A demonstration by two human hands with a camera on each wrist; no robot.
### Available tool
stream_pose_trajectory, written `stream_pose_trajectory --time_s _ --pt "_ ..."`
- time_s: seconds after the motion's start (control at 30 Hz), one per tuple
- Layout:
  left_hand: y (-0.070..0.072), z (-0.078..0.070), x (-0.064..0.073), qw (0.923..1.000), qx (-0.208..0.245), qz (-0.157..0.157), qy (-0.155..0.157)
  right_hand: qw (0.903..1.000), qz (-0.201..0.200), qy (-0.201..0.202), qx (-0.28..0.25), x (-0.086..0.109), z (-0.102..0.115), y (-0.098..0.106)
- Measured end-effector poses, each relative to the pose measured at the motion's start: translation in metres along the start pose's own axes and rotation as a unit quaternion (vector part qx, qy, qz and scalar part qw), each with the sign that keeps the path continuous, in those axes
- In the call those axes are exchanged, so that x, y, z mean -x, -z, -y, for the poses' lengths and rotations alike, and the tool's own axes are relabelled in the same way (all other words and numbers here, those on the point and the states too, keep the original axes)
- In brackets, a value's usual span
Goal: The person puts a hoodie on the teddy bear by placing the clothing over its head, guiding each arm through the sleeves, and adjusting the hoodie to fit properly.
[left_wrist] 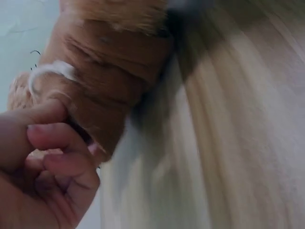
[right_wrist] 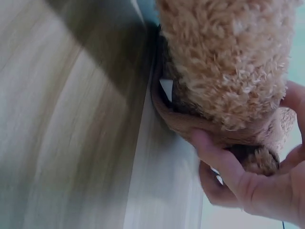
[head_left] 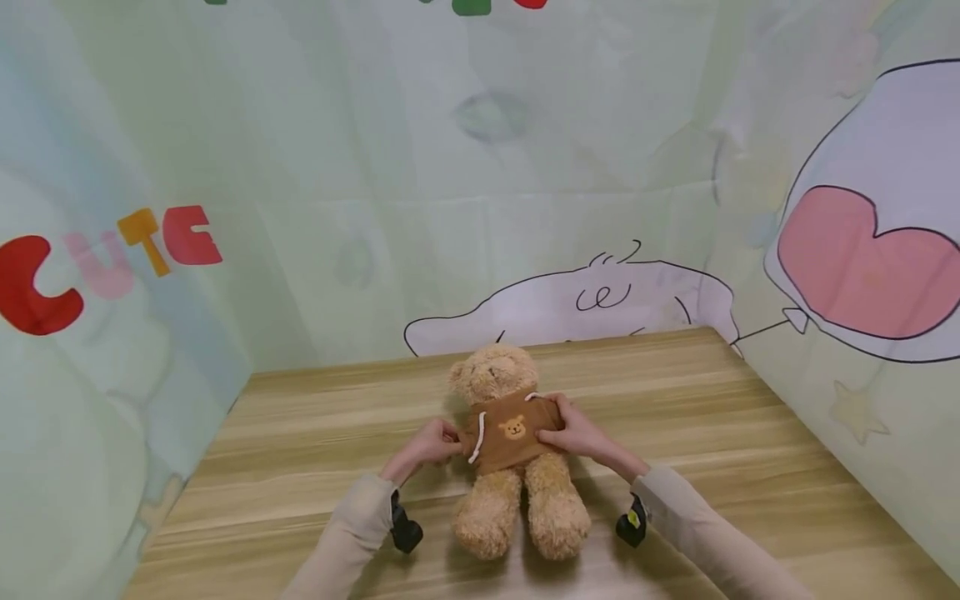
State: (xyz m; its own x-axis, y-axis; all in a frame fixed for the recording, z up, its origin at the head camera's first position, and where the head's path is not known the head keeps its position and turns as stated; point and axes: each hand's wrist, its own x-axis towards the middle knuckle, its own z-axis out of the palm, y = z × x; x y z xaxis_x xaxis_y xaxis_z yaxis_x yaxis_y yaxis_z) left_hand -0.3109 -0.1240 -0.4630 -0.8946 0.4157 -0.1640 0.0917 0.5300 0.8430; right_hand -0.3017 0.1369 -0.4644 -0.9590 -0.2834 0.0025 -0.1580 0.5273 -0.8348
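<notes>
A light-brown plush teddy bear [head_left: 487,375] lies on the wooden table [head_left: 337,500], its legs toward me. It wears a brown hoodie [head_left: 502,450] with white drawstrings and a small bear face on the chest. My left hand [head_left: 433,443] pinches the sleeve on the bear's left-hand side in the head view; the sleeve opening shows beside the fingers [left_wrist: 62,164] in the left wrist view. On the other side, my right hand [head_left: 579,431] grips the hoodie around the arm, thumb on the front. In the right wrist view, fluffy fur [right_wrist: 228,62] shows inside the hoodie's lower hem [right_wrist: 183,125].
Behind the table hangs a pale green printed cloth [head_left: 337,167] with cartoon drawings and coloured letters. Similar cloth rises along both sides. Black devices [head_left: 406,527] are strapped to both wrists, below the sleeves' cuffs.
</notes>
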Motion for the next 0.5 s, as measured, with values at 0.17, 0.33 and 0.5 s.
stream_pose_trajectory --time_s 0.17,0.33,0.5 --pt "0.000 -0.006 -0.002 0.9984 0.032 0.038 0.027 0.9983 0.055 -0.014 -0.010 0.001 0.006 -0.004" --pt "-0.004 -0.001 -0.004 0.9944 0.062 0.067 0.052 0.9992 0.034 -0.020 0.006 0.005 0.006 -0.014" --pt "-0.005 0.004 -0.005 0.9945 0.050 0.069 0.062 0.9995 -0.021 0.008 -0.022 0.005 0.004 -0.026"
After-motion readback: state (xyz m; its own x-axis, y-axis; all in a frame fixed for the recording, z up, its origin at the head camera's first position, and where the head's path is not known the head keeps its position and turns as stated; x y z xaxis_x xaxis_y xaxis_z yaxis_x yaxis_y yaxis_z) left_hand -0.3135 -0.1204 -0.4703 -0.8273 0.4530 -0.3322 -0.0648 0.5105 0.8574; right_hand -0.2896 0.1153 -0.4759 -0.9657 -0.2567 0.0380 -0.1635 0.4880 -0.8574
